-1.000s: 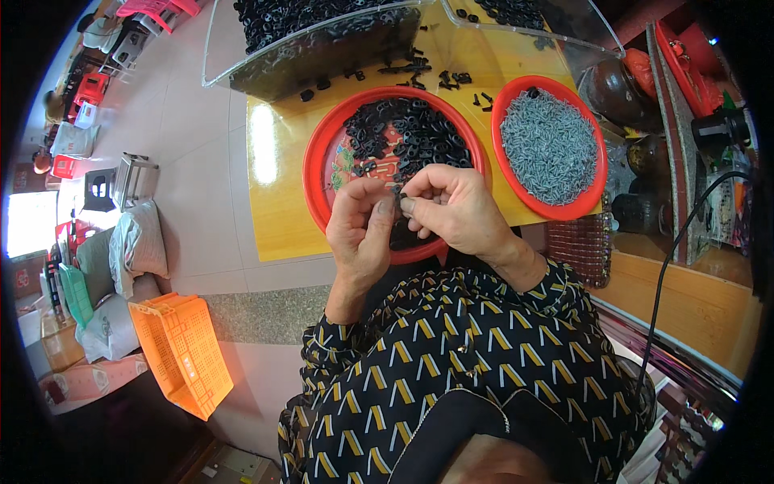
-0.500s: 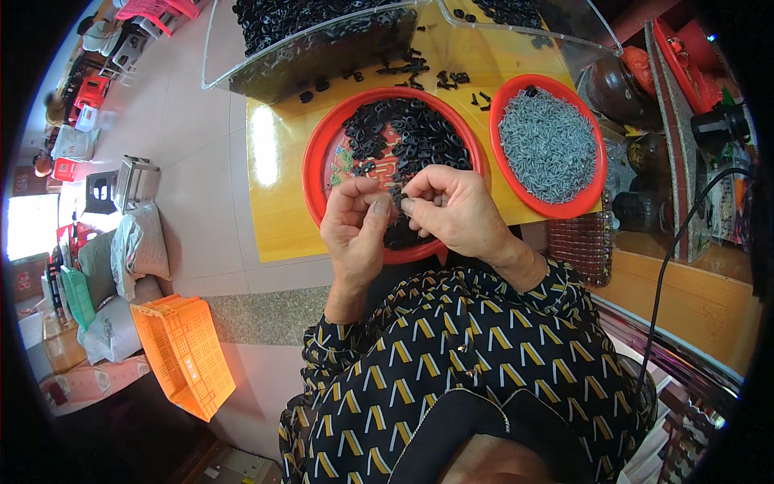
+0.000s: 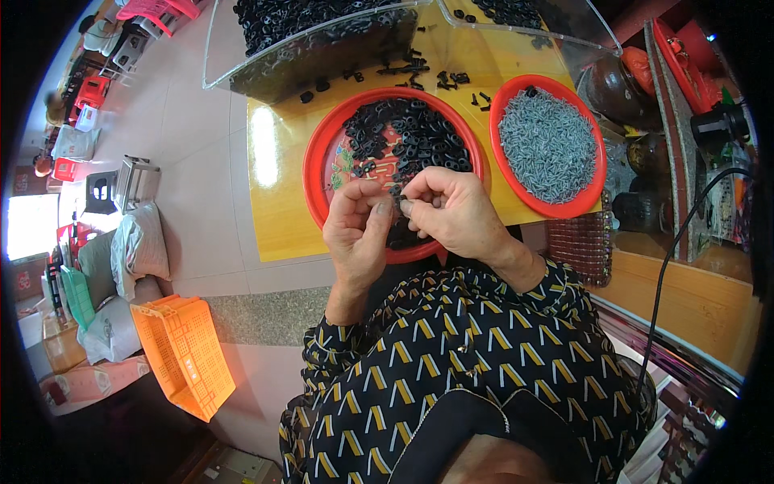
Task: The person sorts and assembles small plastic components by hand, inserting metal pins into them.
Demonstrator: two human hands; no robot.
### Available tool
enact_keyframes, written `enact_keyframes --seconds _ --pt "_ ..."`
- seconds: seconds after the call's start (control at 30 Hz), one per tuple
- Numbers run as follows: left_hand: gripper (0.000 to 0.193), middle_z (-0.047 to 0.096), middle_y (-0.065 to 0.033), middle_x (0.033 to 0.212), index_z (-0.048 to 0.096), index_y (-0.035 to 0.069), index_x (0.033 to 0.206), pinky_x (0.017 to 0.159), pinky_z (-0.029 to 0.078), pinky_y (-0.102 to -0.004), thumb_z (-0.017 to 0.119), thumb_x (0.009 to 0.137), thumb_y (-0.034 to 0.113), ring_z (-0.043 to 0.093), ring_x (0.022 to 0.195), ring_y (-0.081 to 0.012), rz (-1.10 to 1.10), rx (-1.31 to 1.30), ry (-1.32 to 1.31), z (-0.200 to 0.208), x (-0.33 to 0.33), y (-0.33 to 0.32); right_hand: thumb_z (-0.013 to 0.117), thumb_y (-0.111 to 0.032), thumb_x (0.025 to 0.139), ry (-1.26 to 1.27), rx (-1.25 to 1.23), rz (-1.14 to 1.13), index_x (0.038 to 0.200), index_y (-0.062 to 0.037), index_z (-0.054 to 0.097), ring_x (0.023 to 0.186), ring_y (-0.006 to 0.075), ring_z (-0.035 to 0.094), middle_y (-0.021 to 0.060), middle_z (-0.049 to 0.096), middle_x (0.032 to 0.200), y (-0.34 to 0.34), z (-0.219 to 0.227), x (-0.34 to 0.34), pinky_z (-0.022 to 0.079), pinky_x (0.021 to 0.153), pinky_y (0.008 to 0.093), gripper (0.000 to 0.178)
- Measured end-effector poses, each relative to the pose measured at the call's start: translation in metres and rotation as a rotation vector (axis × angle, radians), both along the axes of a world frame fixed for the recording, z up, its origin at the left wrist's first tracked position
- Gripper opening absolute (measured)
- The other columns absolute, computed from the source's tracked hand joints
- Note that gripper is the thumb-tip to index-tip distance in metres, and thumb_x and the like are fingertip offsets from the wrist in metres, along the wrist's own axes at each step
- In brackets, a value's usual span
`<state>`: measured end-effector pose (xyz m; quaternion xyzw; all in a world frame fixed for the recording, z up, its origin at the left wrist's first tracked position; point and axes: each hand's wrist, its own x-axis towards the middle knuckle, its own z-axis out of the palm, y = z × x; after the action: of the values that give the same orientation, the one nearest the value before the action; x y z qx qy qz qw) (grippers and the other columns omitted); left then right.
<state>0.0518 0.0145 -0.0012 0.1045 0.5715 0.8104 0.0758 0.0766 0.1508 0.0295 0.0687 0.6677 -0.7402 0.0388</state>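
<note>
The right hand [image 3: 451, 211] is pinching a small black piece [image 3: 402, 197] between thumb and bent forefinger, and the left hand [image 3: 359, 230] is closing its thumb and fingertips on it from the other side, so both grips are meeting on the same spot. The piece is sitting over the near part of a round red tray [image 3: 315, 153]; fingers are covering so much of it that its long axis and the way it is pointing cannot be told.

Beneath the hands, the tray is holding many black plastic parts [image 3: 435, 137], smooth, rounded and pierced with holes, piled mostly to the far side and the right. A patterned floor in red, green and gold is showing through at the left.

Just beside it on the right, a second red tray [image 3: 597, 161] is holding a heap of shiny silver metal screws [image 3: 550, 153], slim and lying every which way, with a black bit [image 3: 531, 91] resting at the far edge.

Both trays are standing on a glossy yellow tabletop [image 3: 278, 218]. Loose black pieces [image 3: 451, 78] are lying scattered beyond them. Farther off, a clear box [image 3: 330, 52] is holding a deep mass of similar black parts, and another clear box [image 3: 556, 36] beside it is containing more.
</note>
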Motion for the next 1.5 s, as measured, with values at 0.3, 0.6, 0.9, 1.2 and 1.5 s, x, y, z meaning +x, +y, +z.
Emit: enact_keyframes --seconds 0.3,0.6,0.9,1.2,1.5 --pt "0.016 0.051 -0.0012 0.080 0.047 -0.001 0.097 0.063 0.039 -0.0166 0.048 0.082 -0.005 0.049 0.071 -0.0051 -0.005 -0.212 0.196 0.001 0.001 0.002 0.057 -0.002 0.078 -0.010 0.034 0.042 0.081 0.0004 0.054 0.058 0.0053 0.054 0.0019 0.056 0.068 0.003 -0.001 0.002 0.046 0.049 0.0183 0.004" --pt "0.013 0.050 -0.0002 0.077 0.050 0.000 0.094 0.061 0.039 -0.0176 0.049 0.082 -0.003 0.046 0.069 -0.0048 -0.011 -0.344 0.286 -0.009 -0.004 0.010 0.056 -0.001 0.078 -0.114 -0.111 0.033 0.081 0.0018 0.054 0.058 0.0079 0.056 0.0042 0.056 0.068 0.008 -0.010 -0.003 0.047 0.049 0.0196 0.005" --pt "0.017 0.056 -0.0147 0.079 0.054 0.000 0.092 0.064 0.044 -0.0317 0.055 0.076 0.004 0.055 0.071 -0.0276 -0.013 -0.752 0.526 0.007 -0.083 0.019 0.055 0.000 0.077 -0.139 -0.171 -0.062 0.081 0.0027 0.054 0.057 0.0088 0.055 0.0049 0.056 0.068 0.020 -0.024 -0.001 0.047 0.048 0.0200 0.005" --pt "0.015 0.050 -0.0141 0.079 0.057 0.004 0.081 0.070 0.041 -0.0385 0.057 0.067 0.003 0.050 0.080 -0.0327 0.009 -1.196 0.821 -0.020 -0.121 0.037 0.055 -0.001 0.077 -0.158 -0.211 -0.008 0.084 0.0017 0.053 0.057 0.0087 0.055 0.0043 0.056 0.069 0.027 -0.021 0.006 0.046 0.048 0.0194 0.007" --pt "0.024 0.050 -0.0144 0.078 0.056 0.003 0.074 0.067 0.044 -0.0375 0.065 0.052 0.000 0.050 0.076 -0.0315 -0.176 -1.109 0.839 -0.015 -0.108 0.025 0.055 -0.003 0.078 -0.166 -0.150 0.021 0.084 0.0008 0.054 0.057 0.0075 0.055 0.0034 0.056 0.070 0.031 -0.024 0.004 0.045 0.049 0.0182 0.007"
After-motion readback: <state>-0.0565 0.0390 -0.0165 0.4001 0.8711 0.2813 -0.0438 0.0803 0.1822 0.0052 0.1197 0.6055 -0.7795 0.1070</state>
